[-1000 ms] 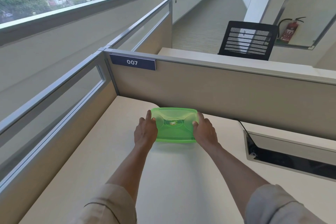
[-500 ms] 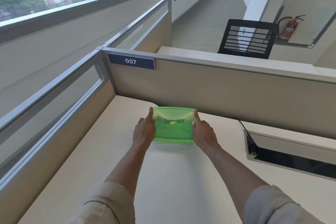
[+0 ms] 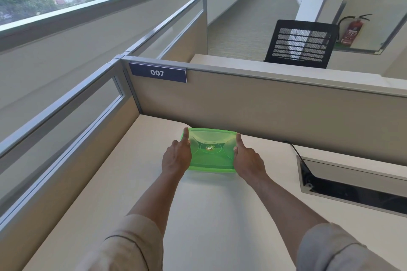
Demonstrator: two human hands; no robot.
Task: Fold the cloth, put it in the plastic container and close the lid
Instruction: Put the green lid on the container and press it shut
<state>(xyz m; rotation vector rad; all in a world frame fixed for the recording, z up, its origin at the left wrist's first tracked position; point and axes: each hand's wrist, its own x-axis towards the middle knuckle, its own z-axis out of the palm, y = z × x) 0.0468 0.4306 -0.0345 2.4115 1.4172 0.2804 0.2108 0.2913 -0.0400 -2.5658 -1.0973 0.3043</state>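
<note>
A green translucent plastic container (image 3: pixel 210 152) rests on the white desk (image 3: pixel 211 215) near the back partition, its lid on top with a round logo in the middle. My left hand (image 3: pixel 177 158) grips its left end, thumb lying along the lid's edge. My right hand (image 3: pixel 247 160) grips its right end the same way. The cloth is not visible; the lid hides what is inside.
A beige partition (image 3: pixel 275 103) with a blue "007" plate (image 3: pixel 157 72) stands just behind the container. A side partition with glass (image 3: pixel 72 116) runs along the left. A cable hatch (image 3: pixel 352 185) is sunk into the desk at right. A black mesh chair (image 3: pixel 300 44) stands beyond.
The container has slid a little away from me toward the back partition, held at both ends. My thumbs now stretch further along the lid's edges.
</note>
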